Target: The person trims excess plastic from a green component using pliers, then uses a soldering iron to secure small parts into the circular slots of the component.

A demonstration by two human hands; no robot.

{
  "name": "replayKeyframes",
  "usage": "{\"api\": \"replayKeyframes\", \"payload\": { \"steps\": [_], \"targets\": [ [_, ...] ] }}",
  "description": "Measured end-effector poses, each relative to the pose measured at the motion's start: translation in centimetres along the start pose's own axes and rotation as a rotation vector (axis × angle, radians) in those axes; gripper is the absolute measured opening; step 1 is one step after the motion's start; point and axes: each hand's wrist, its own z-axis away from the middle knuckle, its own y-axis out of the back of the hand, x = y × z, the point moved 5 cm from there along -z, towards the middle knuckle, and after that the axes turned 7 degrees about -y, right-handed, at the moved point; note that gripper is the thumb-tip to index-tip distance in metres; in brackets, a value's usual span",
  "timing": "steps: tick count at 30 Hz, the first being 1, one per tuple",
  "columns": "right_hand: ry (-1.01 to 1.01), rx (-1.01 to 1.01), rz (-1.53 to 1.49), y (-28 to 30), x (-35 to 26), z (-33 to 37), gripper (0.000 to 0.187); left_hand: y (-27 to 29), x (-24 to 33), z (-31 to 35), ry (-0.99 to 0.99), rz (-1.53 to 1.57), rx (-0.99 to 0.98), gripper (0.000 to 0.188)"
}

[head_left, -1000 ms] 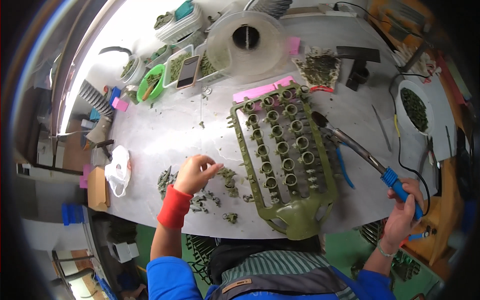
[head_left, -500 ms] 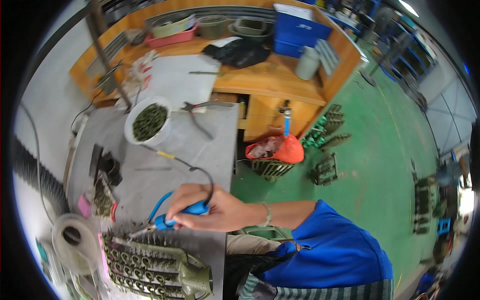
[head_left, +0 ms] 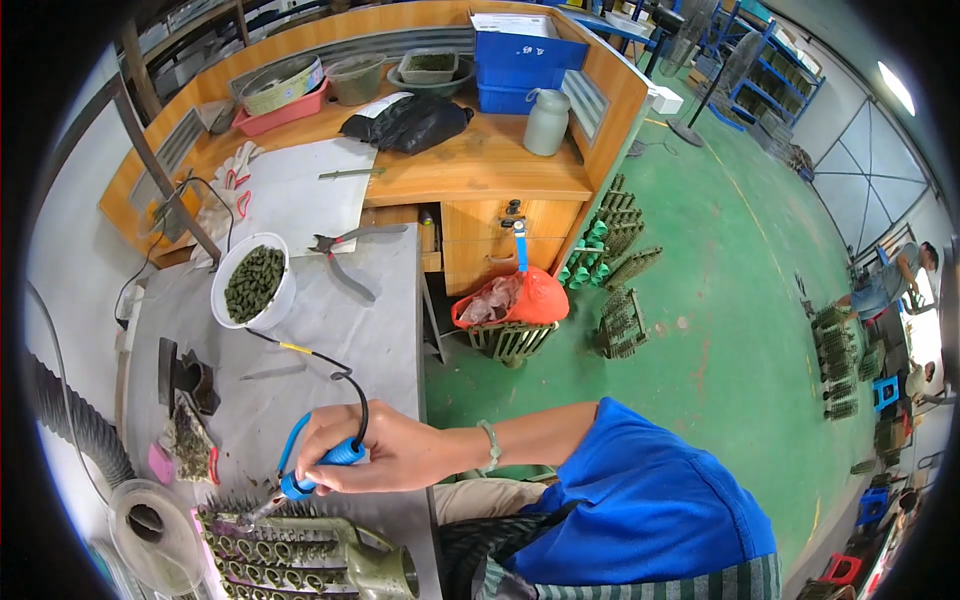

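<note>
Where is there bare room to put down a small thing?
On the grey table, between the pliers and the right hand, right of the cable. Also on the front strip of the wooden desk, in front of the black bag and the grey jar. It is crowded around the green frame and the dark parts.

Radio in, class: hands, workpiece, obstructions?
Right hand gripping blue-handled tool at green frame, contact unclear. Left hand out of view. Black cord loops by right hand.

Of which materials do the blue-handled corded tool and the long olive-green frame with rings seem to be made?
Blue-handled corded tool: grip probably plastic or rubber, smooth and evenly coloured; shaft likely metal, showing grey glint.
Olive-green frame with rings: wax or plastic, unclear which; uniform colour, soft sheen.
</note>
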Motion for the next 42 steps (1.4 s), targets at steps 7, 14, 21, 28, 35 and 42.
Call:
{"api": "replayKeyframes", "payload": {
  "steps": [7, 14, 21, 28, 35, 42],
  "targets": [
    [-0.014, 0.009, -0.064, -0.4, 0.3, -0.2, 0.015, 2.7, 4.0, 0.5, -0.091, 0.22, -0.009, 0.045],
    [-0.055, -0.007, -0.038, -1.5, 2.0, -1.6, 0.014, -8.6, 12.4, -0.7, -0.428, -0.055, -0.217, 0.036],
    [-0.017, -0.051, 0.015, -2.5, 3.2, -2.9, 0.014, -15.0, 16.8, -3.4, -0.744, -0.404, -0.089, 0.03],
    [-0.024, -0.024, -0.016, -2.7, 5.4, -3.0, 0.014, -16.8, 16.0, -4.9, -0.977, -0.845, 0.039, 0.028],
    [-0.029, -0.007, -0.057, -3.3, 6.9, -3.2, 0.014, -17.4, 15.4, -5.8, -0.989, -0.9, 0.056, 0.027],
    [-0.01, -0.007, -0.008, -3.7, 7.1, -3.4, 0.018, -17.5, 15.4, -6.1, -1.013, -0.894, 0.038, 0.026]
  ]
}}
